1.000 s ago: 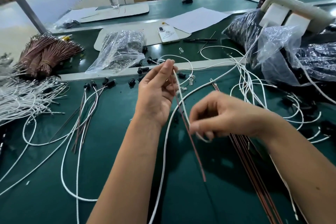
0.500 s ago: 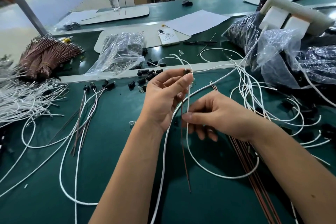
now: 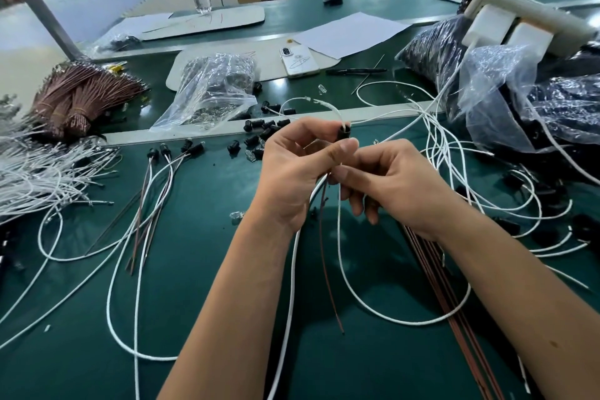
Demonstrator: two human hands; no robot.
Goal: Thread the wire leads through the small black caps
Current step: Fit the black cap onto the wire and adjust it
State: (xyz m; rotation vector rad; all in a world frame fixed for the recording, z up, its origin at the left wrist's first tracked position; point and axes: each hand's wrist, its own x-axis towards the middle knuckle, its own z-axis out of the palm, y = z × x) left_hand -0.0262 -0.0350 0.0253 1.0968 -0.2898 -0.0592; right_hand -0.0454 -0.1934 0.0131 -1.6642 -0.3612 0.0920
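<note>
A: Hands?

B: Both raised over the green table (image 3: 201,286), meeting near frame centre. Left hand (image 3: 295,169) curled, pinching a small black cap (image 3: 344,132) at its fingertips. A white wire lead (image 3: 326,106) comes out of the cap's top and arcs toward 11 o'clock. Right hand (image 3: 393,185) at 3 o'clock of the left, touching it, thumb and forefinger pinching the white lead just below the cap.

A: Below the hands?

B: White lead drops toward 6 o'clock, loops out to 4 o'clock. A thin brown lead (image 3: 328,269) hangs beside it, free end above the table. Which hand holds the brown one, cannot tell.

A: Loose caps?

B: Scatter of black caps (image 3: 264,127) at 10 to 11 o'clock of the hands, along the pale divider strip (image 3: 383,114). Four capped leads (image 3: 177,149) lie further out at 9 o'clock, wires trailing toward 7.

A: Stock?

B: White wire pile (image 3: 35,175) far at 9 o'clock. Brown wire bundles (image 3: 78,97) at 10. Clear bag (image 3: 214,91) of small parts at 11. Brown wire strands (image 3: 451,302) on the table at 5 o'clock, passing under the right forearm. Dark plastic bags (image 3: 519,97) at 2 o'clock. Phone (image 3: 298,61) and pen (image 3: 355,71) at 12.
</note>
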